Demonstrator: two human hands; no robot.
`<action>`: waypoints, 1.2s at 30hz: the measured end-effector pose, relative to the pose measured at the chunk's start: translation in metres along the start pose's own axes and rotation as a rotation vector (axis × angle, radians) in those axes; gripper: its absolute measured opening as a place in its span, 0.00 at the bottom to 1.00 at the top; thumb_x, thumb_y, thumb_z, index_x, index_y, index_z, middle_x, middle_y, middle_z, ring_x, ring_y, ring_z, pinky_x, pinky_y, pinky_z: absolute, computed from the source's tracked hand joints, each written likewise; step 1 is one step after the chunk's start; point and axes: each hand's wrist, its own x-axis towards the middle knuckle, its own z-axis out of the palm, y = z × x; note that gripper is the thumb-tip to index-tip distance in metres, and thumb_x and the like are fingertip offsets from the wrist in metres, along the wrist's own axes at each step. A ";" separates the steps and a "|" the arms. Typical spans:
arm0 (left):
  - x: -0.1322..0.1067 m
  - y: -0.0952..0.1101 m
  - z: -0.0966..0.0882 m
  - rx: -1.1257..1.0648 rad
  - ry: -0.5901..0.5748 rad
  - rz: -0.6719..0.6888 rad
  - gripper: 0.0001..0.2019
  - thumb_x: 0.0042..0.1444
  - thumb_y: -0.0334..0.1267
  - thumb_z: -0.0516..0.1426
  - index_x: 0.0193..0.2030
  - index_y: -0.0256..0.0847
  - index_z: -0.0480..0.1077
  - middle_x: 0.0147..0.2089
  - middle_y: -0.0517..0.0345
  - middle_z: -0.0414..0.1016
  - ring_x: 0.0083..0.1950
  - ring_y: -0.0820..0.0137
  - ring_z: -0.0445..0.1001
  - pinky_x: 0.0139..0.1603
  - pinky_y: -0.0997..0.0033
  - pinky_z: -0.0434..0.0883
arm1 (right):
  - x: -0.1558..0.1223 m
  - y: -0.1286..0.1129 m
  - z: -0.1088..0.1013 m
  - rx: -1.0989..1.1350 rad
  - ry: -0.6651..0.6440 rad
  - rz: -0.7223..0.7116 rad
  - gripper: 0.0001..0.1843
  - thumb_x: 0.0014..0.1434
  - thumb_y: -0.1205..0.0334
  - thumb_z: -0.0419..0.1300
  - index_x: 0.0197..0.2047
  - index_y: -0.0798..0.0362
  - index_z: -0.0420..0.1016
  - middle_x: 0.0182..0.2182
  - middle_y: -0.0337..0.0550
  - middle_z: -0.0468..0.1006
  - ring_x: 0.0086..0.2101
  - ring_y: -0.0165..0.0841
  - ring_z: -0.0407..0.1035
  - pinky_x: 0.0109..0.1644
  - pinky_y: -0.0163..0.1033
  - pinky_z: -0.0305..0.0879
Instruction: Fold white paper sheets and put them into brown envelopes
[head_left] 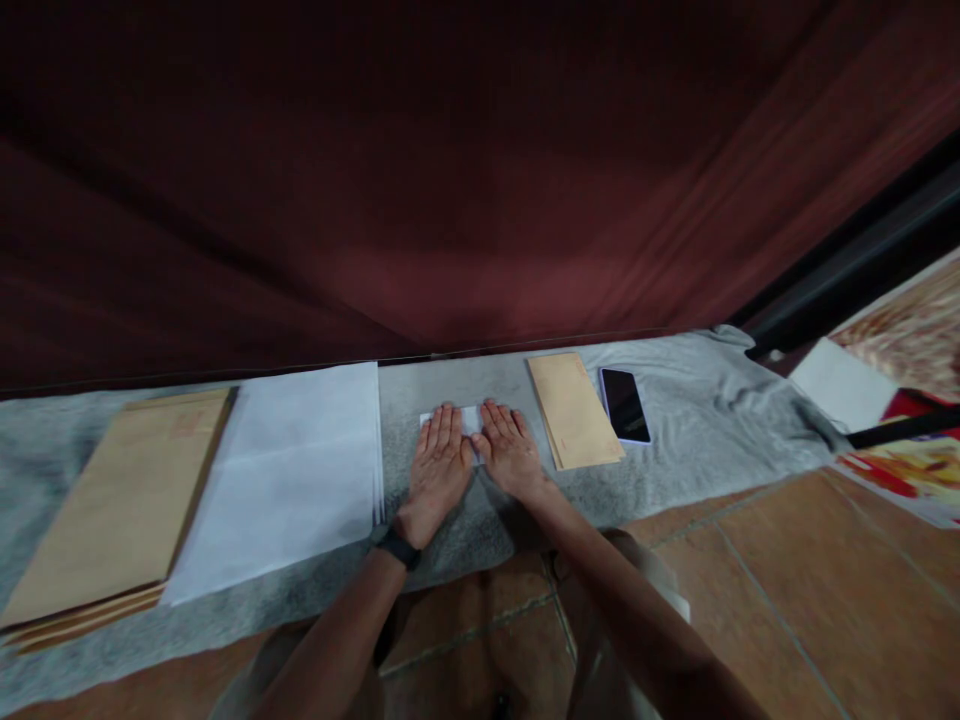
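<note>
A phone [625,406] lies on grey cloth [697,410] near dark-red fabric [465,200].

Over there a grey cloth [697,430] lies spread, bearing, left to right, a stack of large brown envelopes [120,500], white sheets [292,460], a small white paper [471,422], slimmer brown envelopes [574,410] and a phone [625,406].

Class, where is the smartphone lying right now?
In the head view, the smartphone lies on the grey cloth, just right of the small brown envelopes.

Dark red curtain [480,200], brown tiled floor [735,580]
</note>
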 end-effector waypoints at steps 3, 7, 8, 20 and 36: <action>-0.001 -0.006 -0.002 -0.004 -0.002 -0.026 0.30 0.69 0.38 0.40 0.74 0.25 0.51 0.76 0.39 0.52 0.78 0.57 0.48 0.76 0.51 0.50 | -0.002 0.006 0.001 -0.025 0.003 0.016 0.32 0.75 0.50 0.43 0.74 0.60 0.54 0.72 0.51 0.54 0.70 0.42 0.50 0.74 0.52 0.43; -0.005 -0.012 -0.005 -0.013 0.017 -0.047 0.30 0.68 0.39 0.41 0.74 0.26 0.51 0.76 0.38 0.52 0.77 0.57 0.49 0.76 0.50 0.52 | -0.005 0.013 0.001 -0.052 0.006 0.028 0.32 0.75 0.51 0.44 0.74 0.60 0.52 0.72 0.53 0.54 0.71 0.43 0.49 0.73 0.53 0.45; -0.005 -0.013 -0.005 -0.013 0.023 -0.053 0.30 0.68 0.39 0.41 0.74 0.25 0.51 0.76 0.37 0.52 0.77 0.57 0.49 0.76 0.50 0.52 | -0.006 0.014 0.000 -0.056 0.010 0.027 0.32 0.75 0.51 0.44 0.74 0.60 0.52 0.72 0.53 0.54 0.71 0.43 0.49 0.73 0.53 0.46; -0.013 -0.025 -0.002 -0.016 0.039 -0.136 0.31 0.68 0.42 0.41 0.73 0.25 0.52 0.76 0.38 0.51 0.78 0.55 0.47 0.76 0.48 0.51 | -0.014 0.026 -0.002 -0.046 0.058 0.058 0.31 0.74 0.56 0.45 0.74 0.61 0.53 0.71 0.56 0.57 0.70 0.45 0.51 0.72 0.55 0.50; -0.014 -0.019 -0.010 0.011 0.063 -0.172 0.31 0.67 0.40 0.43 0.73 0.24 0.52 0.76 0.36 0.51 0.78 0.54 0.47 0.76 0.45 0.50 | -0.024 0.010 -0.009 0.013 -0.065 -0.203 0.30 0.74 0.53 0.47 0.74 0.57 0.54 0.72 0.49 0.54 0.71 0.41 0.49 0.74 0.52 0.46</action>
